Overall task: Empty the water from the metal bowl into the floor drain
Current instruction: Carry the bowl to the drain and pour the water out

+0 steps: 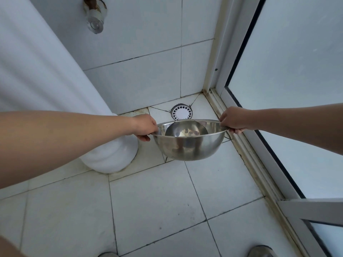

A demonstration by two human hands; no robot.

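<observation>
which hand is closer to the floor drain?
Left, narrowly. The left hand grips the metal bowl rim just left of and below the floor drain; the right hand grips the opposite rim, further off to the right.

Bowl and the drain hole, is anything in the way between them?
No, nothing visible. The bowl, held at its rim by the left hand and right hand, hangs above the floor; the drain sits uncovered just beyond its far rim.

Shiny metal bowl (189, 145) held above floor, near white drain (181, 112).
</observation>
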